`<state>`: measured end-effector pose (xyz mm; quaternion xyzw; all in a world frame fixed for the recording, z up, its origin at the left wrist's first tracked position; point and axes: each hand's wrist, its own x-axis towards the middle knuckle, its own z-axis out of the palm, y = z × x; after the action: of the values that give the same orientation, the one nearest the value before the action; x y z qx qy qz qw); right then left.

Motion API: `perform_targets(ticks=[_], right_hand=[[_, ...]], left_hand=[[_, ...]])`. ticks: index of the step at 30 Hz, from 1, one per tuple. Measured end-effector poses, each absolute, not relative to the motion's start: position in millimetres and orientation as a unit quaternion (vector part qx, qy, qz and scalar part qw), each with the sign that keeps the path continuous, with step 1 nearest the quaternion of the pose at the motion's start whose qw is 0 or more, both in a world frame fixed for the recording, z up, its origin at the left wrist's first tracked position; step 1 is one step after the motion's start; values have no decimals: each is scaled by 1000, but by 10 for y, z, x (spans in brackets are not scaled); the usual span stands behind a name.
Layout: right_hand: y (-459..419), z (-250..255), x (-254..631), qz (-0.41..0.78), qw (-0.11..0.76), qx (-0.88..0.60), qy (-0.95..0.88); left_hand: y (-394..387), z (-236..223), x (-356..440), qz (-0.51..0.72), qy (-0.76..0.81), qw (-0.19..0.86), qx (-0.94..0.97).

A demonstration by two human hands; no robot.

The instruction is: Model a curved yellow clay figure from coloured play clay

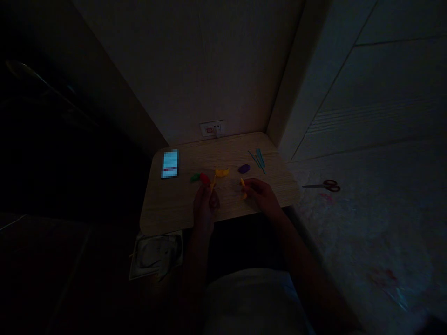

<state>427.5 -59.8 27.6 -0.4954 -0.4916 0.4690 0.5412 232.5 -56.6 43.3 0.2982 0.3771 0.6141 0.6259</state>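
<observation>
My left hand (pixel 205 204) is closed on a thin yellow strip (pixel 213 184), which looks like modelling clay and points up from the fingers. Fingers of my right hand (pixel 261 194) pinch a yellow-orange piece (pixel 243 182) of similar material, apart from the left hand. Just beyond the left hand lie a red lump (pixel 204 178) and a green lump (pixel 194 177), touching or nearly so. Between and beyond the hands is another yellow lump (pixel 222 173). A purple lump (pixel 244 168) sits farther back, near the right hand. Dim light hides fine detail.
Thin teal sticks (pixel 260 158) lie at the wooden table's (pixel 167 204) back right. A lit phone (pixel 170 164) rests at the left. Scissors (pixel 326 185) lie on the pale surface to the right. A wall socket (pixel 212 128) holds a plug behind the table.
</observation>
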Motion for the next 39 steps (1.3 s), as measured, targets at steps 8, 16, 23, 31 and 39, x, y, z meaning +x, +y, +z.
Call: perform_targets(ticks=[8,16,23,31,39], right_hand=[[-693,384,4098,555,566,-413,-449],[-716,334,4069,566,564,-399,-450],[-727,293,3997,580,565,-399,-429],[-706,182,3940,539,522,-459,-476],[-801,203,3712,687,554,-364,-299]], left_hand=[[-584,421,2419,642,294,655,269],[-560,275,2402,679,336,590,279],[-620,276,2482,646,325,627,288],[-589,447,2549,698,232,637,231],[-657,633,2530,683,235,652,231]])
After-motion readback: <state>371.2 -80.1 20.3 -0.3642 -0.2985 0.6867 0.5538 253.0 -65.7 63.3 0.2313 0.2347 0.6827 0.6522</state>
